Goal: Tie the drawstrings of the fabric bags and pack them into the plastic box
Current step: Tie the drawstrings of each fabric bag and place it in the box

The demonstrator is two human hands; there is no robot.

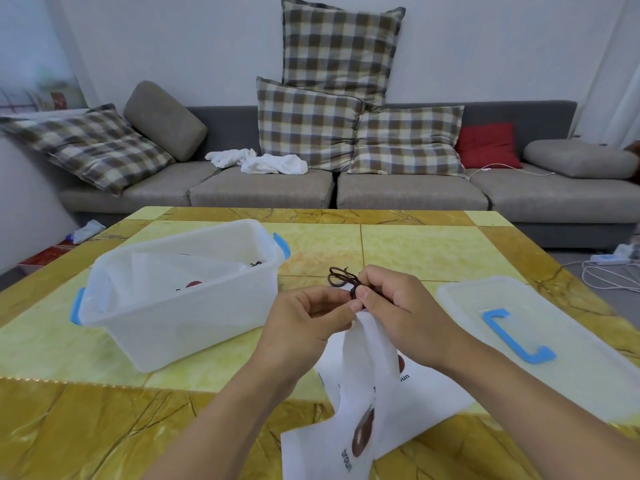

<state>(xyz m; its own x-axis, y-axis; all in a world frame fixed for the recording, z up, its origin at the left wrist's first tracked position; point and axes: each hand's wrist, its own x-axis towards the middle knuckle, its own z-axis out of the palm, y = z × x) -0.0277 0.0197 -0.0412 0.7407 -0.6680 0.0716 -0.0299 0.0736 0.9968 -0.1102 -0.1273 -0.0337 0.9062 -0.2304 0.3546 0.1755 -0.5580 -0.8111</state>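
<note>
Fingers [360, 295] of both hands pinch drawstring [343, 277]; fabric bag [367, 382] hangs beneath

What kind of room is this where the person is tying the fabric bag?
Most likely a home living room. A long grey sofa stands against the wall, with checked cushions piled on it, and the person works at a low yellow marble-patterned table in front of it.
</note>
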